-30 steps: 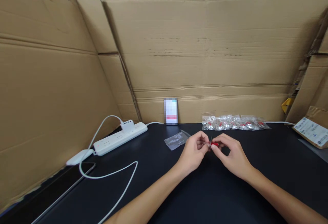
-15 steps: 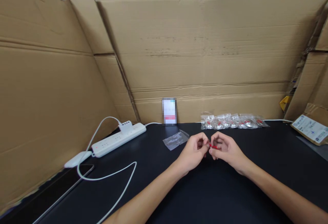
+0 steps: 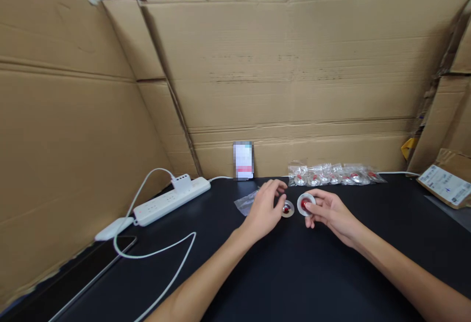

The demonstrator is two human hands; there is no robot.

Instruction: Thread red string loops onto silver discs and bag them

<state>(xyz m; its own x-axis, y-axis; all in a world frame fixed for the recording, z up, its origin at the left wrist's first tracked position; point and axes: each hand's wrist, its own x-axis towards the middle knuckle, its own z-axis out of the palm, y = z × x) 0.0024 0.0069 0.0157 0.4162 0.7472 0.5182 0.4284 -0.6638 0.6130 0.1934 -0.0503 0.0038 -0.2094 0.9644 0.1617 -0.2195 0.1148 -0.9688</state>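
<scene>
My right hand (image 3: 327, 210) is closed on a round silver disc with a red centre (image 3: 305, 197), pinched between thumb and fingers and held with its face towards me. Just left of it, a second silver disc with a dark and red middle (image 3: 289, 210) is at the table surface. My left hand (image 3: 264, 209) is beside that second disc, fingers bent but apart. Its thumb tip comes close to the disc's edge; whether they touch I cannot tell. Partly behind my left hand lies a flat clear plastic bag (image 3: 245, 204).
Several bagged silver discs with red parts (image 3: 333, 177) form a row along the back cardboard wall (image 3: 294, 91). A phone with a blurred screen (image 3: 243, 161) leans there. At left are a white power strip (image 3: 171, 201) and cable (image 3: 184, 258); at right, a labelled cardboard package (image 3: 447, 184).
My hands have moved apart from their joint grip on a small red piece. My left hand has opened and shifted left. Two silver discs now show, one in my right hand.
</scene>
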